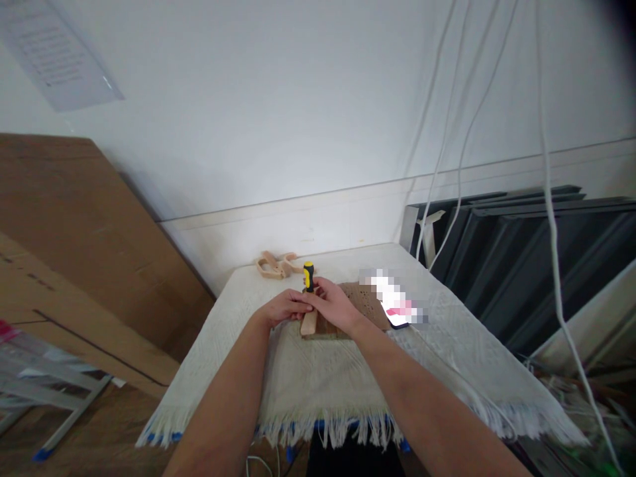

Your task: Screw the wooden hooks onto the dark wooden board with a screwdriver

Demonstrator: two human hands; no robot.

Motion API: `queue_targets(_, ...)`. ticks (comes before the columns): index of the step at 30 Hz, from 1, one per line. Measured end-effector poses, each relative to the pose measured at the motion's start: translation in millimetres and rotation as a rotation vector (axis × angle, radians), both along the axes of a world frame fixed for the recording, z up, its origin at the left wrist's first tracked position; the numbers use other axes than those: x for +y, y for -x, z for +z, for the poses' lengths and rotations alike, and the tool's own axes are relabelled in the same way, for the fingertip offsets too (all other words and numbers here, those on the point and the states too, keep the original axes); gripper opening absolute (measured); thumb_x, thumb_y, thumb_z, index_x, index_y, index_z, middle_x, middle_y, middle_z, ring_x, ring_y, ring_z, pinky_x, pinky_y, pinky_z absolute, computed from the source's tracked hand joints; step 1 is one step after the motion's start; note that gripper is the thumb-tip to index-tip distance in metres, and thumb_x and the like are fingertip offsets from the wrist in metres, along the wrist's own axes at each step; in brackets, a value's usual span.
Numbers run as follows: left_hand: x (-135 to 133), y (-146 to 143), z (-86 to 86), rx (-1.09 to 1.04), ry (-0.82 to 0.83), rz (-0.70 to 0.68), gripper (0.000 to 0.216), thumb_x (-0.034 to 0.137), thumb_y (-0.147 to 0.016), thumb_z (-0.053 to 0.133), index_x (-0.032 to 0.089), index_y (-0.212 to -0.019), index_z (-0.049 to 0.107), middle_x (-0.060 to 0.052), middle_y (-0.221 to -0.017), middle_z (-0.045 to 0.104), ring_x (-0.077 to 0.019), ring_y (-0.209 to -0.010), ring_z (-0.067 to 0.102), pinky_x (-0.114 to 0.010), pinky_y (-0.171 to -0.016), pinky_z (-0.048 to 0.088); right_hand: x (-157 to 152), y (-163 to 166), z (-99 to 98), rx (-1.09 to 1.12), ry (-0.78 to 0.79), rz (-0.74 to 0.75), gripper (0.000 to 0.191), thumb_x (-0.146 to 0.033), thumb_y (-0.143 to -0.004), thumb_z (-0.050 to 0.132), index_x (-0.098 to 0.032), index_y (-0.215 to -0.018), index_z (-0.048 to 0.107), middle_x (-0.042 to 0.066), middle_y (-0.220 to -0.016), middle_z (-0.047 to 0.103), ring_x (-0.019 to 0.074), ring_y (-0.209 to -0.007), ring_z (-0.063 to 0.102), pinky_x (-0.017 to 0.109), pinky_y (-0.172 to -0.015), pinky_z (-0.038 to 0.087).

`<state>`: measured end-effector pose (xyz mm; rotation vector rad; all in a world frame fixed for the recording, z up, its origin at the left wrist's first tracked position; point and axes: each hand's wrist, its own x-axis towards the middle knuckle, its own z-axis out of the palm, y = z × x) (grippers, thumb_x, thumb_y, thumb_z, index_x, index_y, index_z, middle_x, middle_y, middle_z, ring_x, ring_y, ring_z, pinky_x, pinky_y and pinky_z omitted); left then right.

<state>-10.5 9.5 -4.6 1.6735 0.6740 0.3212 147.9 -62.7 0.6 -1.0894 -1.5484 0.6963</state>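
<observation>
Screwdriver (309, 277) stood upright, handle up, over the wood strip (309, 324) on the board (330, 330). Right hand (334, 303) had its fingers closed round the driver's lower end, thumb in front, likely to keep it plumb. Left hand (287, 306) was in against the strip, fingers curled, fingertips meeting the right thumb; probably steadying, but can't tell if they pinched strip or shaft. Tip hidden. Board sat under the strip, presumably to back it and spare the cloth (223, 341). Phone (395, 305) lay at the board's right, screen up, maybe for easy viewing. Wooden parts (275, 266) lay behind, by the wall (278, 228), out of the hands' way.
</observation>
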Motion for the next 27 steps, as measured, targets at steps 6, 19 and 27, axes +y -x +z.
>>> queue_targets(6, 0.6, -0.4, -0.2, -0.004, -0.003, -0.003, 0.028, 0.036, -0.067, 0.069, 0.009, -0.068, 0.063, 0.004, -0.047, 0.046, -0.0050, -0.042, 0.037, -0.020, -0.044, 0.025, 2.5, -1.5, -3.3, -0.052, 0.027, -0.072, 0.023, -0.037, -0.074, 0.059, -0.017, -0.086, 0.054, 0.001, -0.077, 0.058, 0.0145, -0.067, 0.052, 0.028, -0.062, 0.041)
queue_targets(19, -0.7, -0.1, 1.0, 0.021, 0.007, 0.005, 0.029, 0.037, -0.067, 0.069, 0.009, -0.070, 0.063, 0.003, -0.048, 0.046, -0.0052, -0.043, 0.037, -0.020, -0.044, 0.025, -0.1, -1.9, 0.5, -0.026, 0.050, -0.047, 0.019, -0.035, -0.074, 0.058, -0.018, -0.081, 0.057, 0.001, -0.072, 0.060, 0.0145, -0.065, 0.053, 0.027, -0.061, 0.041)
queue_targets(27, -0.8, -0.2, 1.3, 0.026, 0.004, 0.010, 0.029, 0.038, -0.067, 0.069, 0.009, -0.069, 0.064, 0.003, -0.048, 0.048, -0.0058, -0.044, 0.039, -0.020, -0.045, 0.026, 1.3, -0.7, -1.7, 0.053, 0.011, 0.025, 0.014, -0.030, -0.078, 0.051, -0.019, -0.082, 0.058, 0.001, -0.078, 0.061, 0.0144, -0.070, 0.055, 0.027, -0.065, 0.042)
